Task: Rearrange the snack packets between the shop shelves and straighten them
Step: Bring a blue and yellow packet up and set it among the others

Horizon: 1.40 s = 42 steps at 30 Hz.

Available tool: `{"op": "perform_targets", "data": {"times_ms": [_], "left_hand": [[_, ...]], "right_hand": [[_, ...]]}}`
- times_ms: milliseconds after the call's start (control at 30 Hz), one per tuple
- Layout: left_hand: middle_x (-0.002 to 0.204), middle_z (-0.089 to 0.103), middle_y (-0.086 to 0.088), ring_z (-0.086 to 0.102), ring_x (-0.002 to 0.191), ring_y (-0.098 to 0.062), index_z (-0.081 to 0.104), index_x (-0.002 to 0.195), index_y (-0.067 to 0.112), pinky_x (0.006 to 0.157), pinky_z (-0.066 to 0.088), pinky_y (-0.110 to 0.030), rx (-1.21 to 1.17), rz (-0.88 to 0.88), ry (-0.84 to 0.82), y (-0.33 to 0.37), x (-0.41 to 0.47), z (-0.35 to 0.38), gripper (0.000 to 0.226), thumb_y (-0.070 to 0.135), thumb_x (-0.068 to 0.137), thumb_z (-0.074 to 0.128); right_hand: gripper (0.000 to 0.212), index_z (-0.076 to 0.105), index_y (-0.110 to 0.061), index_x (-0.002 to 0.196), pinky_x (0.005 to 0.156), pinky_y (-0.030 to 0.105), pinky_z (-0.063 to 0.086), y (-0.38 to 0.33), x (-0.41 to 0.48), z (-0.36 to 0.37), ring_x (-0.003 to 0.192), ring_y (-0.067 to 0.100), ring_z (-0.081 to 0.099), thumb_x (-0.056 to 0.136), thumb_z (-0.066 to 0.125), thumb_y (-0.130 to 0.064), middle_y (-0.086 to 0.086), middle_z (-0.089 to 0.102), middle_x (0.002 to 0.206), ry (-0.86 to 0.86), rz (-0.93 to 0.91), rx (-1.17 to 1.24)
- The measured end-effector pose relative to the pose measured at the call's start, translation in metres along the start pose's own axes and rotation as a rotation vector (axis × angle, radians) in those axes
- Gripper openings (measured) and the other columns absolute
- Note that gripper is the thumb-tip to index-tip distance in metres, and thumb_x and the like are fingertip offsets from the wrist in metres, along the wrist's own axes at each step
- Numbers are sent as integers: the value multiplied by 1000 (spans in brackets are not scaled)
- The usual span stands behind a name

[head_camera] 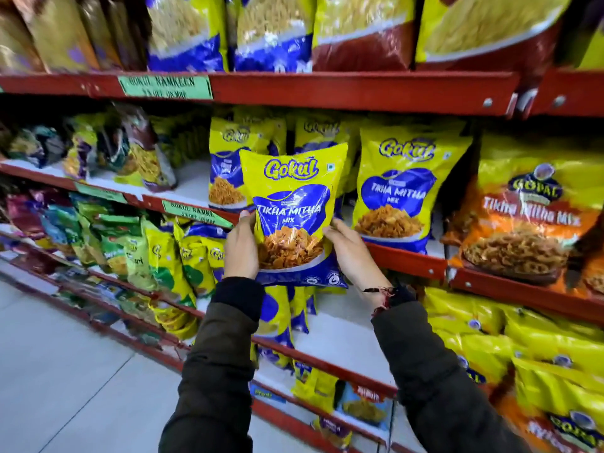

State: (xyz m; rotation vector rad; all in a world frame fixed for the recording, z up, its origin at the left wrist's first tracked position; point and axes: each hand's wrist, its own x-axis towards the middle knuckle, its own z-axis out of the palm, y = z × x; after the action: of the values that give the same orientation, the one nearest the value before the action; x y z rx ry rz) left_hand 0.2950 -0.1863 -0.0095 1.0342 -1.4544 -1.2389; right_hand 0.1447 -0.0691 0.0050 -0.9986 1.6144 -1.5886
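I hold a yellow and blue Gokul Tikha Mitha Mix packet [292, 204] upright in front of the middle shelf [405, 258]. My left hand [241, 245] grips its lower left edge and my right hand [349, 248] grips its lower right edge. Right of it, a matching Tikha Mitha packet [400, 188] stands on the shelf. Behind the held packet on the left stands another Gokul packet [225, 168], partly hidden.
An orange Gopal Tikha Mitha Mix packet [523, 223] stands at the right. Large yellow bags [274, 31] fill the top shelf. Mixed small packets [130, 152] lie at the left, green and yellow ones [157, 256] lower down. Grey floor [65, 387] lies at bottom left.
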Motion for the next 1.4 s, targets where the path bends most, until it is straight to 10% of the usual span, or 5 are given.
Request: {"op": "perform_targets", "data": {"times_ms": [367,733,900,1100,1400], "left_hand": [[148,55,-9,47,141,-21,56,138,10,123,30,-46,-179,134,-81,29,114,54,88,71,78,39],[114,58,-10,49,108,-21,63,124,7,96,30,-32,-28,29,-249,-10,172,69,60,54,101,33],[100,64,1,56,97,-18,64,98,25,98,44,-35,-178,84,-313,17,194,67,25,43,100,48],[49,60,14,47,42,7,68,87,7,52,39,-10,-169,246,-228,27,215,63,18,23,94,65],[59,51,0,47,37,5,62,83,7,45,33,-6,-105,228,-193,38,233,82,19,23,90,69]], "right_hand": [[49,37,-11,148,94,10,28,-21,93,-2,126,2,35,101,46,-11,-9,42,132,237,-171,-19],[60,38,-15,150,121,35,26,14,142,18,146,24,36,92,53,-26,4,44,154,468,-79,-109],[47,53,-19,139,110,30,36,-13,155,11,126,13,51,94,55,-33,-7,58,130,591,-191,-9],[13,64,-25,77,81,37,52,-24,160,0,79,20,66,88,70,-24,9,74,88,744,-311,-127],[24,75,-10,87,72,48,57,-31,176,-15,71,39,69,92,61,-28,20,74,76,875,-340,-434]]}}
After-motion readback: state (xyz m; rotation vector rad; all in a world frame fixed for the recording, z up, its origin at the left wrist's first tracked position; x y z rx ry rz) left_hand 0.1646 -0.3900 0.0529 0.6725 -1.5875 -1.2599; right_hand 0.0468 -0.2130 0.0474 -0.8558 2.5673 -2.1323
